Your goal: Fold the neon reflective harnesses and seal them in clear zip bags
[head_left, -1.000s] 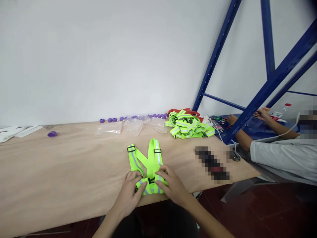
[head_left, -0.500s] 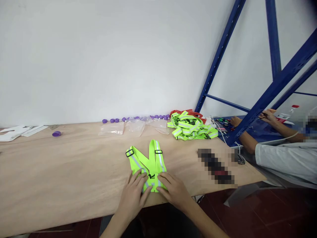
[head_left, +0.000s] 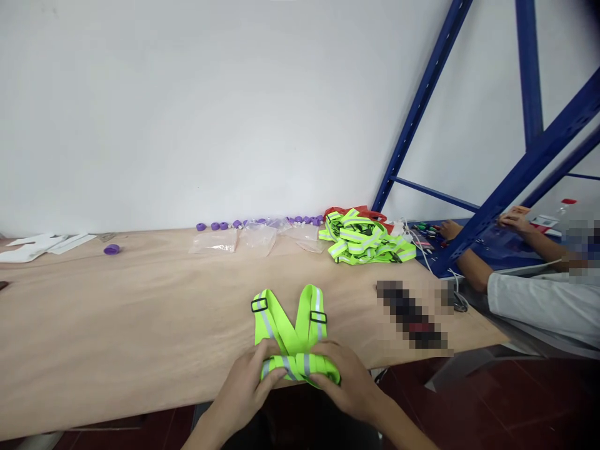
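Note:
A neon yellow-green reflective vest (head_left: 293, 337) made of straps lies at the table's front edge. Its two shoulder straps, each with a black buckle, point away from me in a V. The near end is folded up into a thick roll. My left hand (head_left: 248, 375) grips the left end of that roll, thumb in front and fingers behind. At the roll's right end, my right hand (head_left: 347, 378) pinches it the same way. The fingertips behind the roll are partly hidden.
A pile of similar vests (head_left: 365, 237) sits at the back right with red fabric (head_left: 360, 212) behind it. Clear plastic bags (head_left: 215, 240) and purple rolls (head_left: 215, 225) line the wall. A blue metal frame (head_left: 422, 106) rises at right, beside another person's arms (head_left: 473, 269).
The vest's lower end, flat under my fingers before, is now folded into a roll held by both hands. The straps have shifted slightly right and toward me.

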`<state>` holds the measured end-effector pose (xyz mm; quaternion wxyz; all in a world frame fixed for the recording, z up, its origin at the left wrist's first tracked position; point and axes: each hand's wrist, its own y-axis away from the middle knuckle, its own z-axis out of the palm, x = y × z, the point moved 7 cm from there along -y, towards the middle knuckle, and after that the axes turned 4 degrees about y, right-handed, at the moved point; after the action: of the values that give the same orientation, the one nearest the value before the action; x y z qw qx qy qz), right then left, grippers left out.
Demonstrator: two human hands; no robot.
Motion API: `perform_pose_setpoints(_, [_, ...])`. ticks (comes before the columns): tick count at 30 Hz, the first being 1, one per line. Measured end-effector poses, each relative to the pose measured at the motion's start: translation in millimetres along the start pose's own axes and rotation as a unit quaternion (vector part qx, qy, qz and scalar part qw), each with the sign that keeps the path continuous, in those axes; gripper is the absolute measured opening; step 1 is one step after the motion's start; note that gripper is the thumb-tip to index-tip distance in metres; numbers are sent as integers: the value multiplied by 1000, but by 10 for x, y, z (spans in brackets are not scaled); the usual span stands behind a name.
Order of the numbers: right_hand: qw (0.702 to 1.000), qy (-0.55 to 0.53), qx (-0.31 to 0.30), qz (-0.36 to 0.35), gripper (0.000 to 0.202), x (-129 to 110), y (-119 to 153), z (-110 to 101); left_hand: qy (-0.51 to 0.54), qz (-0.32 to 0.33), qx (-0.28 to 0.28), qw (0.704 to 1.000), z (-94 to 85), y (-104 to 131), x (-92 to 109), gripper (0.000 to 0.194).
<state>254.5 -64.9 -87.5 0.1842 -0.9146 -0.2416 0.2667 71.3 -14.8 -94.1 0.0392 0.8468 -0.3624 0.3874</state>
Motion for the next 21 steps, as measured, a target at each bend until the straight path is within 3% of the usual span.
perform_pose_setpoints(4, [991,-64,-12,118,17,277,-181,-9,24,-33,45,998,-44,-194,-43,29])
perform_pose_setpoints(7, [989,-47,-39,132,11,388,-345,31,-32,-22,92,995,-31,-330,-89,30])
perform_pose_setpoints(11, [993,38,1,108,8,408,-425,46,-110,-7,110,988,31,-411,-120,21])
perform_pose_setpoints(14, [995,84,42,24,15,260,-348,55,-172,26,108,979,36,-380,-57,24])
perform_pose_setpoints(16, [994,97,36,-29,18,159,-250,78,-192,34,100,976,14,-315,-26,26])
perform_pose_setpoints(18, [993,103,18,-54,35,107,-141,87,-193,52,84,976,0,-214,5,27])
perform_pose_setpoints(20, [992,112,2,-61,59,87,-43,81,-188,79,61,977,13,-85,39,46])
perform_pose_setpoints(21, [991,116,-2,-60,60,83,-3,74,-184,89,50,978,25,-20,48,55])
